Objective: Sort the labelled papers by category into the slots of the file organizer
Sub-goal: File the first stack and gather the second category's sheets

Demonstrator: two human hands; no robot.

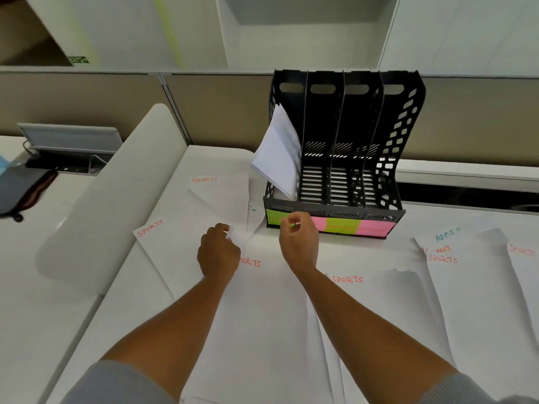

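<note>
Left hand: pinched a corner of the FINANCE paper on the counter.
Right hand: fingers loosely curled, holding nothing, before the file organizer.
Leftmost slot: held a leaning paper stack.

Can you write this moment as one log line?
left hand: pinches paper | right hand: empty | organizer: first slot filled

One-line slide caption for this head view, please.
Left hand pinches the FINANCE paper beside a black file organizer with papers in its leftmost slot; right hand hovers.
</note>
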